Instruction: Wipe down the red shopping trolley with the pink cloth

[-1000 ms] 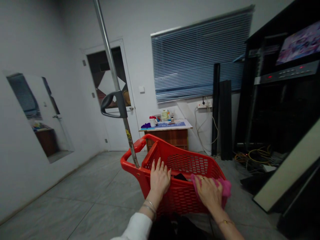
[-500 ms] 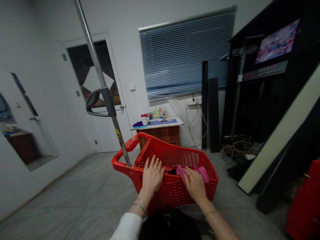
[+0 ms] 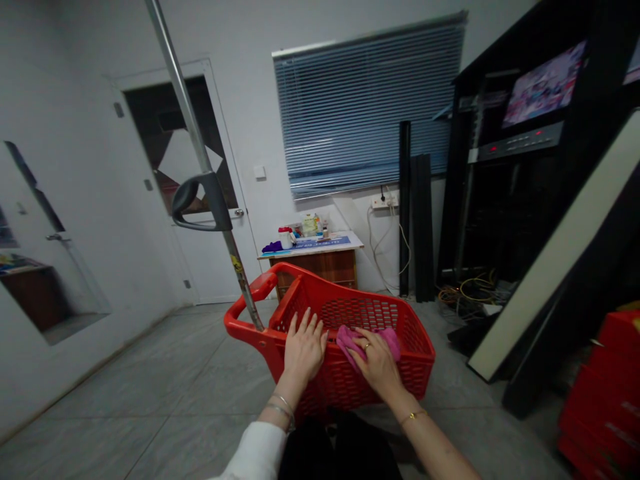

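A red plastic shopping cart with perforated walls stands in front of my body. My left hand lies on its near rim, fingers stretched out and slightly apart. Farther right along the same rim, my right hand grips a pink cloth, which is pressed against the rim and bunched on both sides of the fingers. A metal pole with a grey handle rises from the cart's left end, beside the red push bar.
Against the far wall, a small table holds bottles and a purple cloth. Black and pale boards lean at the right near a dark rack with a lit screen. Stacked red crates stand at lower right. Loose cables lie on the floor.
My right hand has slid left along the rim with the pink cloth, closer to my left hand. My left hand stays in place. The view has turned slightly to the right.
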Demonstrator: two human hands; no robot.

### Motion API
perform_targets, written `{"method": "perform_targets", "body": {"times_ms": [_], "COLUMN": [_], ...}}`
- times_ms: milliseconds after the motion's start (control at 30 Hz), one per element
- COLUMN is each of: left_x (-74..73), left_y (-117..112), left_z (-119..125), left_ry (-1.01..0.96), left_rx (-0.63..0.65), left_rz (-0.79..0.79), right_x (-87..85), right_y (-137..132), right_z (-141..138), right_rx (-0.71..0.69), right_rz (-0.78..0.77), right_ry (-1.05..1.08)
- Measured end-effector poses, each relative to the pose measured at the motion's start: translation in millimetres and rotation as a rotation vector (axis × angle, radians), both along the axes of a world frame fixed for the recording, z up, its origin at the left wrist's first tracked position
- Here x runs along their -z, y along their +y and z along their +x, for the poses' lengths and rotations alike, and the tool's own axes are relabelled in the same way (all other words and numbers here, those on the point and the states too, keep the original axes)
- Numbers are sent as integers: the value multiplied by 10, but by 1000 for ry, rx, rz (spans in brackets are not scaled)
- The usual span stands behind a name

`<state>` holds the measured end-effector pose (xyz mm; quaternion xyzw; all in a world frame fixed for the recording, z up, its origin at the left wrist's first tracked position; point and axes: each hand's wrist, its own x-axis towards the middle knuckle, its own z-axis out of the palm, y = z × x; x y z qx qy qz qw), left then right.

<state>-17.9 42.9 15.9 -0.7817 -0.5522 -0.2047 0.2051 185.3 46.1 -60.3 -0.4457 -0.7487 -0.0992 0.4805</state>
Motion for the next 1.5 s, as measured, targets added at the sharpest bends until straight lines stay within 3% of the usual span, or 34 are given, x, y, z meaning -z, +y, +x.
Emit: {"method": "perform_targets", "body": {"times_ms": [100,267,400,600,767,867,967,1067,1267,1367,1500], "left_x": [23,82,102,115,102,89,79,75,65,56,57], "left_y": [14,56,68,72,62,53,47,49,54,45,41], "left_z": [10,43,81,79,66,62,61,64,74,64,60], "left_ry": [4,-18,-22,-19,-17,-19,-21,-33,-38,-42,-59], "left_rx": [12,18,10,13,17,21,30,41,27,30,34], "left_rz": [22,73,95,97,90,92,97,109,111,110,110], "right_x": [-33,51,-8,-192,-77,-59,-101,-127,-44,36,77], "right_y": [5,15,18,-17,33,-8,-90,-140,-83,-51,-36], "right_z": [123,243,60,-233,-70,-28,-47,-66,-201,-174,61], "right_rx": [57,138,176,84,74,152,255,269,341,276,211], "right_rz": [-31,-151,-176,-21,13,-46,-91,-92,-37,-13,-82], "right_ry": [-68,-74,135,420,60,-63,-86,-94,-9,9,64]}}
